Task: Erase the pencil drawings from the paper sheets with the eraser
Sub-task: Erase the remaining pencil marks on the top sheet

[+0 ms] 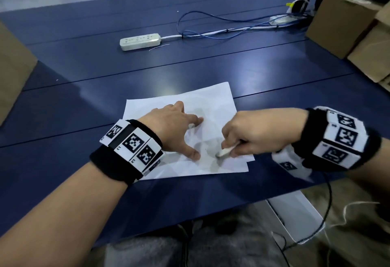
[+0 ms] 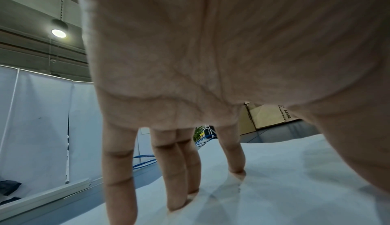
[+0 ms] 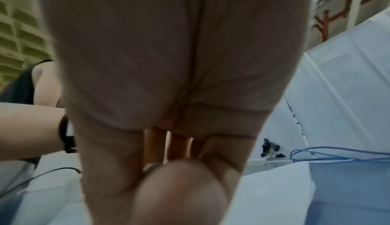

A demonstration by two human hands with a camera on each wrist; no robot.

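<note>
**A:** Where do things lie?

**B:** The paper sheets (image 1: 213, 106) sit stacked and slightly askew on the blue surface (image 1: 84, 102), near its front edge. The left hand (image 1: 175, 127) is spread flat on the top sheet, fingers straight and pressing down; the left wrist view shows the fingertips (image 2: 237, 170) planted on the white paper. The right hand (image 1: 249, 133) is curled around the eraser (image 1: 225, 151), whose white tip touches the sheet just beside the left thumb.

**B:** Faint grey smudging shows around the tip; I can't make out the drawing itself.

**A:** How will the paper behave?

**B:** I'd judge it thin, light and limp. It will likely slide or buckle under a rubbing stroke and could crease or tear if pushed toward a free edge. So it needs pinning close to the rubbed spot, as the left hand does, with strokes running away from the pinning fingers.

**A:** And the eraser?

**B:** Small, probably slightly springy and grippy on paper. Best pinched low, near the working tip, so it doesn't bend or twist out. From the right wrist view it is hidden behind the fingers.
</note>
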